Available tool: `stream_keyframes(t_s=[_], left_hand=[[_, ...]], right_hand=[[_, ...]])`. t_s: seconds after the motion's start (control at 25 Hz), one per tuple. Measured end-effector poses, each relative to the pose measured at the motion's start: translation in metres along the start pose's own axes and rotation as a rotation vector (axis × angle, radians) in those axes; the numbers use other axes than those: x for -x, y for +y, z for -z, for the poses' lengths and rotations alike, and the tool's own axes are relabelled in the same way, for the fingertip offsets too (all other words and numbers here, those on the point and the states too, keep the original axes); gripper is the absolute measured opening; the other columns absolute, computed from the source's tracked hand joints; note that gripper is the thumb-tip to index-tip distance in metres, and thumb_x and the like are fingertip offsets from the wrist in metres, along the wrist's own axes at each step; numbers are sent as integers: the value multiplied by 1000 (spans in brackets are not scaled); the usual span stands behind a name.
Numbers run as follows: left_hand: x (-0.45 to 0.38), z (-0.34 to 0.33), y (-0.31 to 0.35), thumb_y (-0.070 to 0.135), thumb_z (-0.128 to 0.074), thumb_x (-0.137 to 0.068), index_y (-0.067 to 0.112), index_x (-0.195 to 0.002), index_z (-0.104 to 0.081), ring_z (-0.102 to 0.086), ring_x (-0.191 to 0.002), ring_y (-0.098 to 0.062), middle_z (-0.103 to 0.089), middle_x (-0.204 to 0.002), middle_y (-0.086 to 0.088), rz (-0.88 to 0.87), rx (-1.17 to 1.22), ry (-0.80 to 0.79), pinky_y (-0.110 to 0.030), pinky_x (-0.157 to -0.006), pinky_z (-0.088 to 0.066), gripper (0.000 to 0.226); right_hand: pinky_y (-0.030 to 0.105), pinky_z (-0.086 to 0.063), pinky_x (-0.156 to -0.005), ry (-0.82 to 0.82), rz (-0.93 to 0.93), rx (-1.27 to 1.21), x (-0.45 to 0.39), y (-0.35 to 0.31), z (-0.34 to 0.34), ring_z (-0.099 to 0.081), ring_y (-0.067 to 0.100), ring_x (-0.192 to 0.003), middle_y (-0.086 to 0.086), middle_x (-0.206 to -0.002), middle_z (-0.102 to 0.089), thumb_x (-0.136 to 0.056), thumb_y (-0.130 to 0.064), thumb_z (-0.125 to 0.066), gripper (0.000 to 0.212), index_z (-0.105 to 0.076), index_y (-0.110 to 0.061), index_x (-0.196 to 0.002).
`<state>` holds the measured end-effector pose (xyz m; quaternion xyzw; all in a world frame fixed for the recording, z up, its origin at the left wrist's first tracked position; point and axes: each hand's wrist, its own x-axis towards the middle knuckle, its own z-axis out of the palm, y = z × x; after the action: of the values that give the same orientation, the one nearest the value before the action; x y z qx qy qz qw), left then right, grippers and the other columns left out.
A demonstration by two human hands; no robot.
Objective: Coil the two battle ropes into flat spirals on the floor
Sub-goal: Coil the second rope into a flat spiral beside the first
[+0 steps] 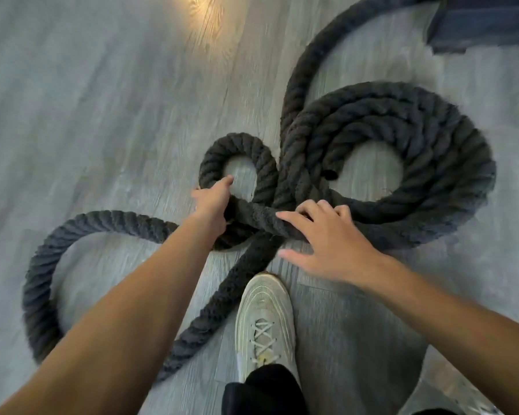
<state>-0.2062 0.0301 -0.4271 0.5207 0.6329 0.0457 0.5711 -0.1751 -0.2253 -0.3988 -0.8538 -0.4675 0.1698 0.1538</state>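
A thick dark battle rope lies on the grey floor. On the right it forms a flat spiral [417, 163] of about three turns with an open centre. A small tight loop [240, 157] sits just left of it. My left hand [213, 202] grips the rope at the near side of that small loop. My right hand [321, 235] rests with spread fingers on a rope stretch [258, 217] that crosses between the loop and the spiral. A loose length [42, 265] curves away left and runs back under my arm.
My pale sneaker [265, 319] stands on the floor just behind the rope crossing. A rope tail [327, 46] runs off to the top right, toward a dark blue object [486, 22] in the corner. Grey plank flooring [102, 100] spreads to the left.
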Motion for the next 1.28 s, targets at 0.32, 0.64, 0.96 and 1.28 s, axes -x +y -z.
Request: stream_keyframes(t_s=[0.32,0.64,0.96,1.28], left_hand=[[41,35,5,62,-70,-80,20,-121,-68,-69,-91,-18,-70,-105,-2,-38,474,-226,-36,-72,-59,59],[87,68,-66,31,-52,-82,10,-67,-66,-36,-48,-10,-39,-56,4,75,558,-680,-21,-45,-33,29],[102,71,-99,42,-57,-98,22,-111,-72,-66,-96,-15,-69,-97,-2,-448,-245,-928,-42,-92,-52,28],[143,65,-125,53,-48,-100,18,-104,-67,-50,-108,-20,-59,-106,3,-1084,-790,-883,-36,-96,-41,40]], right_hand=[[35,-42,-91,117,-108,-241,-1,9,-8,-51,11,-103,-15,-103,-51,-74,-56,-73,77,-46,-36,-143],[28,-41,-82,-102,110,-169,28,1,-21,-50,7,-97,-18,-102,-55,-65,-60,-72,63,-60,-37,-121],[26,-47,-80,37,-157,-664,42,1,-4,-62,5,-92,-15,-94,-62,-84,-62,-58,32,-69,-33,-92],[4,-39,-57,-109,-478,-1002,60,-29,93,-42,23,-90,44,-124,-51,-90,29,-29,34,-31,31,-124]])
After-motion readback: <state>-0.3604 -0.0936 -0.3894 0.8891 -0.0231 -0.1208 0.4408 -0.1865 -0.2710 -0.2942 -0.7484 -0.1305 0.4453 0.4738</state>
